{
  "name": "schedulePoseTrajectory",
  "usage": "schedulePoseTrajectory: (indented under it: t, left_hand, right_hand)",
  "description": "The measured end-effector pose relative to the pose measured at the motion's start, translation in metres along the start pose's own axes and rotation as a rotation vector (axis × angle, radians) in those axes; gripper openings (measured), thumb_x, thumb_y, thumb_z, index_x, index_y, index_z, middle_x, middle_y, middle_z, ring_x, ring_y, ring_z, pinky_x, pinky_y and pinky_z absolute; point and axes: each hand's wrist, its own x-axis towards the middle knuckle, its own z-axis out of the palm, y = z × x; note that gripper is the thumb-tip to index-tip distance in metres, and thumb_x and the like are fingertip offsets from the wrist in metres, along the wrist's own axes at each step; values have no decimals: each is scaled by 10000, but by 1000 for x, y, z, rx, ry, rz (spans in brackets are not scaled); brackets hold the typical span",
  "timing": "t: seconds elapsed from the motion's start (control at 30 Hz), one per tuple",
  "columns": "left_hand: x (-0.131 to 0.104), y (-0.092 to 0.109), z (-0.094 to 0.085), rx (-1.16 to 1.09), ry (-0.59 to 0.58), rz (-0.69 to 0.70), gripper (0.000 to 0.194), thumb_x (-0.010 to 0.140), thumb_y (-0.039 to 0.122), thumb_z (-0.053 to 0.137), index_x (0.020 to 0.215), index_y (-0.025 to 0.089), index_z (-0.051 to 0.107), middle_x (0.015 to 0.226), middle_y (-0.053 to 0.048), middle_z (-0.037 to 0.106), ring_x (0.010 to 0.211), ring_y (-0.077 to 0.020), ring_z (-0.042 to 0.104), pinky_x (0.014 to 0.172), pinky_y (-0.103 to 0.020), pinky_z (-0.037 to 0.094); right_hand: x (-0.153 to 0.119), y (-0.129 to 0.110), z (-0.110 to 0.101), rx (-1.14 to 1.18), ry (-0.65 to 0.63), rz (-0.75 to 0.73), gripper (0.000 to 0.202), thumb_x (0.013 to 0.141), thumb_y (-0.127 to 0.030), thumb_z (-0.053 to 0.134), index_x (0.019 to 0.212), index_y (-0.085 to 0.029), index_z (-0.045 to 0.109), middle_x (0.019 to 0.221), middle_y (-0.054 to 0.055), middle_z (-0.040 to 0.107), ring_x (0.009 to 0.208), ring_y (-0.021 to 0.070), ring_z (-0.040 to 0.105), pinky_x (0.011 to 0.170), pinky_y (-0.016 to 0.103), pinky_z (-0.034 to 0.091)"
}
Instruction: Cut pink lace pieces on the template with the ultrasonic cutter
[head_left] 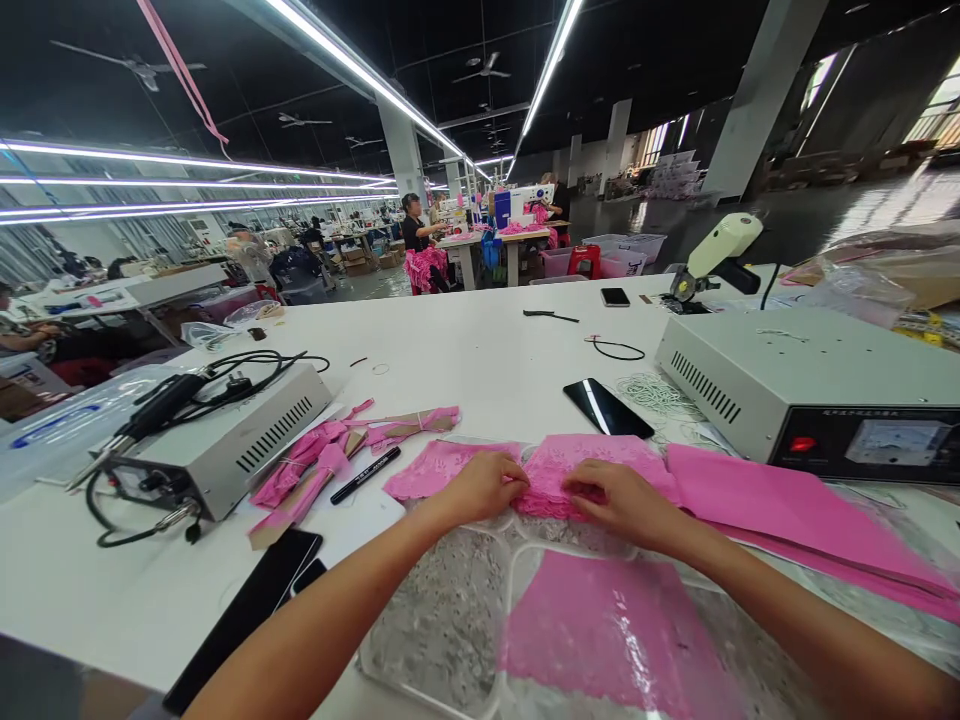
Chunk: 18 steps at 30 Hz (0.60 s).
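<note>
1. Lying near the front of the bench (450,350), between both hands: stack of pink lace (615,450), scalloped edge foremost, several layers showing.
2. Pinching near the stack's front left corner: left hand (480,490), thumb and forefinger drawn together, fingertips partly hidden.
3. Pinching the front edge farther right: right hand (622,500), fingers curled closed on the lace.
4. Spreading out beneath the left wrist side: separate lace piece (439,465).
5. Adjoining at right: smooth pink fabric (795,505), folded. Lying nearer the front: clear plastic (450,610), glossy, over or around another pink piece (592,630).
6. Handling, as judged: light, limp, easily creased; layers likely to slide apart; openwork likely to snag or stretch if tugged.
7. Gripping, best judged: shallow pinch through all layers at the scalloped edge, close to the corners, with flat support beneath; light, even tension only.
</note>
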Motion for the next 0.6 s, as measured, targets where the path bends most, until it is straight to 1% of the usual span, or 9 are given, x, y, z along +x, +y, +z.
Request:
schedulePoseTrajectory:
  t: [0.1,0.2,0.33,0.43,0.53,0.6]
  left_hand:
    - [2,0,-1,-27,21,-1,263,973,337,587,1164,158,612,1159,-77,631,969,-200,645,836,-389,559]
    - [4,0,-2,-48,59,11,234,975,331,584,1123,155,627,1119,-70,646,944,-189,650,831,-381,559]
    - [4,2,-4,-59,135,40,197,975,319,584,1072,158,644,1114,-70,653,982,-191,643,883,-403,540]
    - [2,4,-5,-67,170,57,179,974,309,587,1036,154,653,1096,-66,660,983,-190,644,888,-404,537]
    - [1,3,-5,-74,184,68,173,977,303,584,1024,152,655,1080,-62,666,963,-183,650,877,-395,542]
    - [0,2,-4,-73,194,70,175,977,303,583,1028,151,654,1074,-61,667,953,-181,652,870,-392,545]
  right_hand:
    - [0,0,-1,10,-7,-3,208,866,-258,519,898,-208,719,879,65,709,780,207,633,703,321,468]
    - [1,-1,-4,11,-3,0,214,870,-272,519,873,-209,724,846,65,716,752,205,636,688,319,471]
    - [5,-8,-6,11,56,21,232,871,-309,539,942,-196,729,906,85,732,799,220,655,710,329,486]
    - [12,-16,-6,20,82,16,234,864,-300,553,968,-191,732,933,87,736,819,219,660,719,326,487]
    - [19,-25,-2,38,86,-7,195,845,-263,572,929,-195,734,905,69,740,801,203,655,702,306,474]
    - [23,-28,1,47,89,-15,172,827,-203,556,824,-199,728,814,47,730,734,181,637,660,285,452]
